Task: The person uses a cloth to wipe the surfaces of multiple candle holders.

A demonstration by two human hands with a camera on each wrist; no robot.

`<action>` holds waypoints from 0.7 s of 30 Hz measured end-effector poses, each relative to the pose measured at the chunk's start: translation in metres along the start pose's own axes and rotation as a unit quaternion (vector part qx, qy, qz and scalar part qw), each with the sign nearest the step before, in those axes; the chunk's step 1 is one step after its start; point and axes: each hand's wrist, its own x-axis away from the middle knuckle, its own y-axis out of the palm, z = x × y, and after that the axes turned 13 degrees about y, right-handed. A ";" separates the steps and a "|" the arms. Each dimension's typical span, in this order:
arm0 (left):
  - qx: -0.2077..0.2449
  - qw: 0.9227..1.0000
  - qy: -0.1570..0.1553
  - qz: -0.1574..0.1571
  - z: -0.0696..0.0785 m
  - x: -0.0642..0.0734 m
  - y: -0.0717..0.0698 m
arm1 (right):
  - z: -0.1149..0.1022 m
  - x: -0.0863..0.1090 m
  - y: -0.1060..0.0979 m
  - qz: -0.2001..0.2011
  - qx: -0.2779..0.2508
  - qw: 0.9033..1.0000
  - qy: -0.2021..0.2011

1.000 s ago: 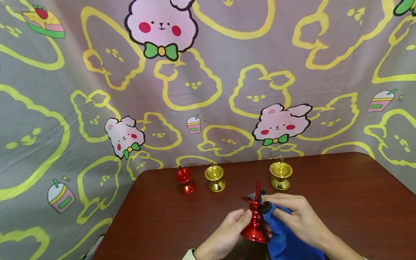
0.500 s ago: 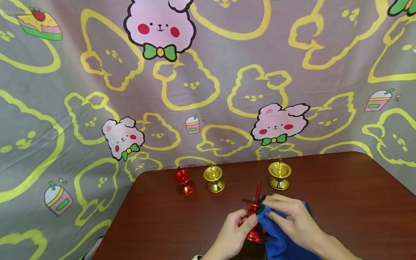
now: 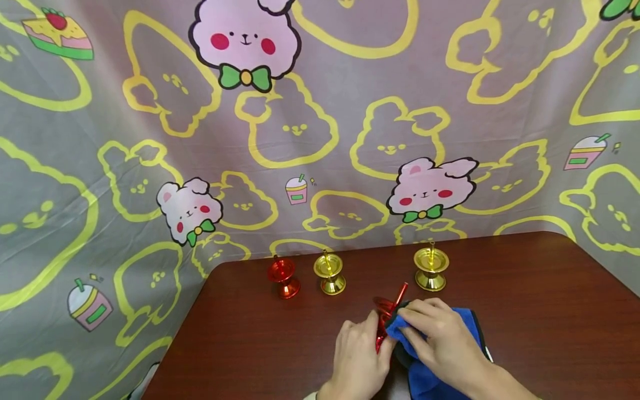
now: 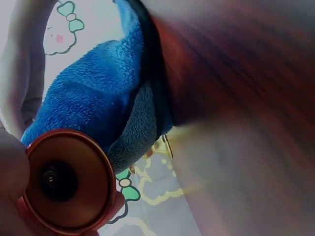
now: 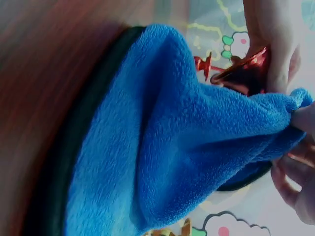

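Note:
A shiny red candle holder (image 3: pixel 384 305) is gripped by my left hand (image 3: pixel 360 355), near the front of the table. It leans, its spike pointing up and to the right. The left wrist view looks at the round underside of its base (image 4: pixel 88 182). My right hand (image 3: pixel 442 339) pinches a blue cloth (image 3: pixel 430 378) with dark edging, pressing a fold of it against the holder just below the dish. Most of the holder's stem is hidden behind fingers and cloth. In the right wrist view the cloth (image 5: pixel 167 147) hangs broadly beneath that hand.
Toward the back of the brown table (image 3: pixel 240 344) stand a smaller-looking red candle holder (image 3: pixel 283 272) and a gold one (image 3: pixel 328 268) at left, with another gold one (image 3: pixel 431 261) further right. A patterned cloth curtain (image 3: pixel 320 128) rises behind the table.
My left hand has turned over the red candle holder, which has gone from nearly upright to leaning right. My right hand has moved slightly left, and the cloth has shifted with it.

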 end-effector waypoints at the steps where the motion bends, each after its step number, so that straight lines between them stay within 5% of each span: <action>1: -0.021 1.000 0.014 -0.003 0.000 0.000 0.001 | -0.002 -0.001 0.001 0.001 0.011 1.000 0.002; 11: -0.103 0.993 0.054 -0.006 -0.004 0.004 0.005 | -0.013 -0.012 0.005 -0.016 0.080 0.996 0.019; 21: -0.077 0.995 0.057 -0.004 -0.010 0.006 0.000 | -0.006 -0.017 0.010 -0.008 0.068 0.997 -0.040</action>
